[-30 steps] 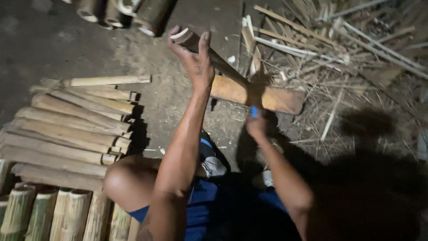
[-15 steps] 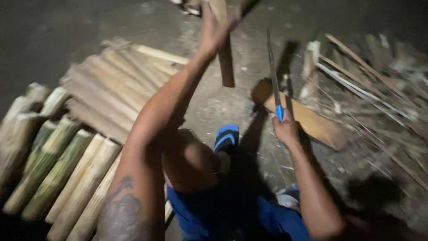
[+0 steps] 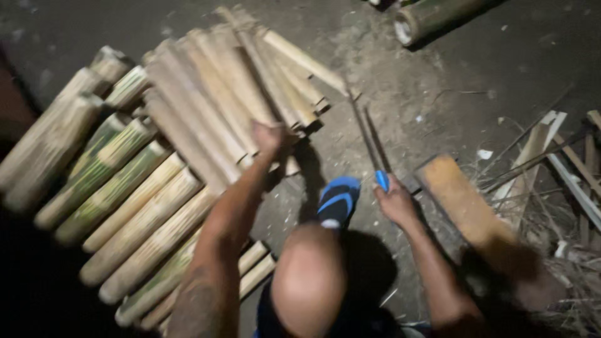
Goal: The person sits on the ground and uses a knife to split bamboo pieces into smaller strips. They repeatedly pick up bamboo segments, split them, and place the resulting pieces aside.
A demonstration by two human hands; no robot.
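Note:
My left hand (image 3: 270, 136) is stretched out over a pile of split bamboo pieces (image 3: 213, 106) and is closed on the end of one piece lying on that pile. My right hand (image 3: 395, 203) grips a long knife (image 3: 366, 141) by its blue handle, blade pointing away from me over the dirt ground. A flat wooden chopping block (image 3: 460, 201) lies just right of that hand. My bent knee (image 3: 307, 285) and a blue sandal (image 3: 338, 200) are between my arms.
Whole greenish bamboo sections (image 3: 119, 188) lie in a row on the left beside the split pile. A thick bamboo tube (image 3: 432, 15) lies at the top. Thin bamboo strips and scraps (image 3: 563, 169) litter the right side.
My left hand has swung from held high with a bamboo piece down and left to the split pile. The view has shifted left. My right hand still holds the knife near the block.

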